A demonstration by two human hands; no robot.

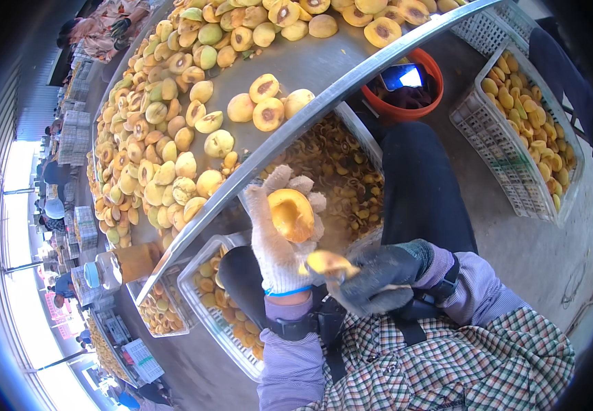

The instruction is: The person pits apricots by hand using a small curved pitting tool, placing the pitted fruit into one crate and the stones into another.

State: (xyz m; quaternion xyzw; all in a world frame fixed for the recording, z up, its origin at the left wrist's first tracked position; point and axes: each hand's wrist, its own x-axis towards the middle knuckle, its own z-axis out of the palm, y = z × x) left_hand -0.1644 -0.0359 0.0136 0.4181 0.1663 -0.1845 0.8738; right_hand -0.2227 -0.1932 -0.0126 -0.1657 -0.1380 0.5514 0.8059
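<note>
My left hand [281, 241], in a white knit glove, cups a yellow peach half [292, 218] with its smooth hollow turned up. Close to its wrist is my right hand [378, 280], in a dark grey glove and blurred by motion. It grips a small hand tool [335, 281] that is mostly hidden by the fingers. A piece of yellow peach flesh [329, 263] sits at the tool's end. Beyond my left hand, the metal table [312, 61] carries a heap of halved peaches [168, 128], many with reddish pit cavities. Several halves [268, 114] lie apart near its raised rim.
Beneath the rim is a bin of peelings and scraps [347, 190]. Plastic crates of peaches stand at right [512, 159] and left [198, 293]. An orange bucket [404, 110] holds a lit phone [404, 77]. A jar [121, 264] rests at the table's left edge. People work farther off.
</note>
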